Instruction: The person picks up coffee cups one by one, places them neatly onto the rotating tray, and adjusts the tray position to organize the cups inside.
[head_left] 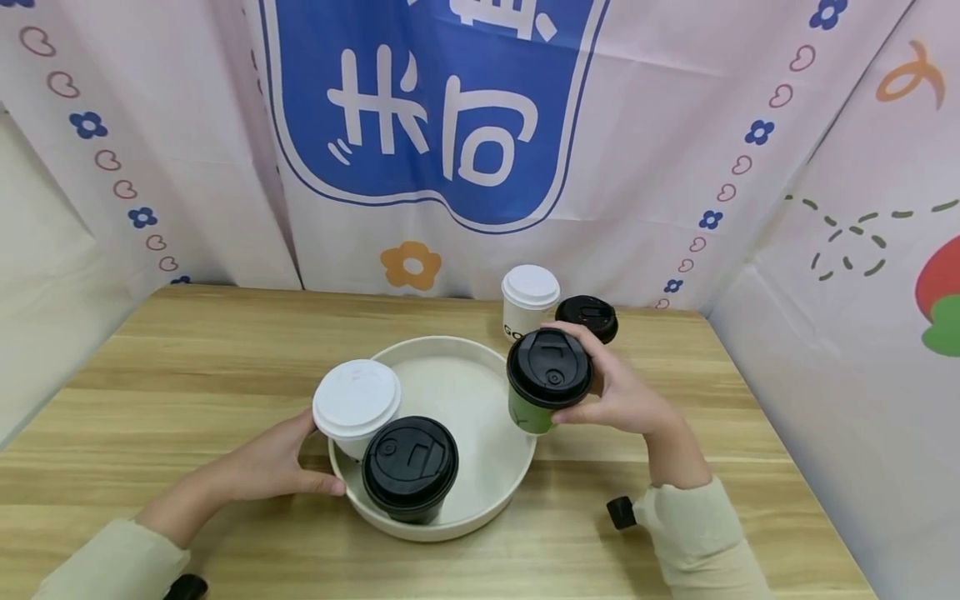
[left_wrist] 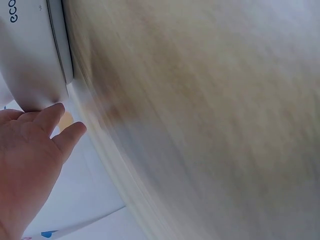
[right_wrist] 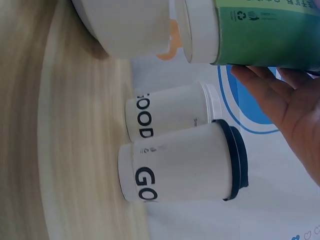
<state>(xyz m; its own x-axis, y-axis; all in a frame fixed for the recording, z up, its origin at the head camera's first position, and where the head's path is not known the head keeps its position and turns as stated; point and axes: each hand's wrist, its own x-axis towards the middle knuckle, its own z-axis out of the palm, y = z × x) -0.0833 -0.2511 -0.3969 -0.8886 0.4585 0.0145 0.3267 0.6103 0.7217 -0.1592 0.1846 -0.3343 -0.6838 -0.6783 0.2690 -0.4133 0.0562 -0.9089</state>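
My right hand (head_left: pixel 618 392) grips a green paper cup (head_left: pixel 531 414) with a black lid, its thumb on the near side and fingers behind. That cup is raised over the right rim of the round cream tray (head_left: pixel 480 475). On the tray's left part stand a white-lidded cup (head_left: pixel 357 400) and a black-lidded cup (head_left: pixel 411 467). At the tray's left side my left hand (head_left: pixel 273 462) rests with thumb and fingers spread along the outer wall. In the left wrist view, its fingertips touch the white tray wall (left_wrist: pixel 30 60) marked with small lettering.
Behind the tray at the right stand a white-lidded cup (head_left: pixel 525 312) and a white cup with a black lid (right_wrist: pixel 182 165), side by side. The wooden table (head_left: pixel 247 333) ends at a printed cloth backdrop (head_left: pixel 637 167), with cloth walls on both sides.
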